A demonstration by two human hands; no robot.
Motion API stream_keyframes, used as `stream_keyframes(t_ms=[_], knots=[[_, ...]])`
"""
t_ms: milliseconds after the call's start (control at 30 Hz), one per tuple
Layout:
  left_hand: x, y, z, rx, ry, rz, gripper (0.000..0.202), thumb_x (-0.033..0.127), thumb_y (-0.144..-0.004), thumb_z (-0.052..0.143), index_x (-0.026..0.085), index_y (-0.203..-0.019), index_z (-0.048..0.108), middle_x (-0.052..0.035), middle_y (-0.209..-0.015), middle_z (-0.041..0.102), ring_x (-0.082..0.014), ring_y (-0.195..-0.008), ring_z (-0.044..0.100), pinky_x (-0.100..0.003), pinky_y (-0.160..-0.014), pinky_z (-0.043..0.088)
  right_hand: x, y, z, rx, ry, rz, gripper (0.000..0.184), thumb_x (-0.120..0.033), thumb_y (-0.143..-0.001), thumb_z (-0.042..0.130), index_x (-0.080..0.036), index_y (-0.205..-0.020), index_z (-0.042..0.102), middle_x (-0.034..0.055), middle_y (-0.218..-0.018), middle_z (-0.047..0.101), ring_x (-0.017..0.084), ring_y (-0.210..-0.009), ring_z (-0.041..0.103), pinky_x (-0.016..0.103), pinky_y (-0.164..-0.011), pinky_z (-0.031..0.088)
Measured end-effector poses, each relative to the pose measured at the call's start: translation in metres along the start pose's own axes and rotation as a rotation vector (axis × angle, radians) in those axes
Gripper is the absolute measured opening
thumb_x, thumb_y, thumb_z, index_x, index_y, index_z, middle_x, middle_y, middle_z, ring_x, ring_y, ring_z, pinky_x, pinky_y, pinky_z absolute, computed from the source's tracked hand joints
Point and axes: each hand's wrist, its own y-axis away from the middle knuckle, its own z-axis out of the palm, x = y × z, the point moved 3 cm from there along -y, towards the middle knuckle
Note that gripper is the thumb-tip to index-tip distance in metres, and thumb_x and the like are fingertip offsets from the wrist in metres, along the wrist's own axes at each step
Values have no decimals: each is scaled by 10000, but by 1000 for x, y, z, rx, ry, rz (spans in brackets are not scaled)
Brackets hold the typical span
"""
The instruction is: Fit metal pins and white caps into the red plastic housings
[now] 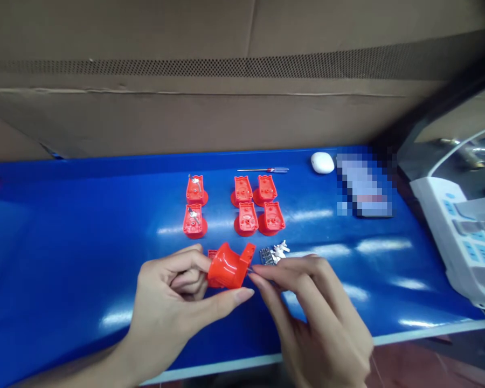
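My left hand (178, 302) grips a red plastic housing (229, 265) between thumb and fingers, held just above the blue table (73, 253). My right hand (315, 318) is at the housing's right side, with thumb and forefinger pinched on a small metal piece at its edge. A little heap of shiny metal parts (274, 253) lies on the table just behind my right fingers. Several more red housings stand in rows behind: two on the left (194, 211) and a group on the right (257, 210).
A thin screwdriver (264, 170) with a red handle lies behind the housings. A white rounded object (322, 162) and a blurred-out item (364, 186) sit at the back right. A white machine (456, 242) stands at the right edge. Cardboard (210, 81) walls off the back.
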Motion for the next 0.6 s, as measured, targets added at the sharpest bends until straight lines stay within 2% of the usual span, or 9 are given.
stream_keyframes(t_ms=[333,600], knots=[[0,0,1,5,-4,-24,316,346,-774,994,198,-705,723,84,-627,278,-93,-590,228,-248,-514,192,1,1,2,-14,7,-26,111,-118,-1080,712,-201,-1153,713,40,-1019,689,167,-928,701,294,-828,593],[5,-3,4,19,-7,-16,380,322,-761,988,193,-637,653,88,-627,239,-85,-582,199,-258,-510,152,-2,1,6,-27,-54,46,125,-95,-1110,655,-220,-1105,657,23,-1013,645,149,-904,641,286,-817,546]])
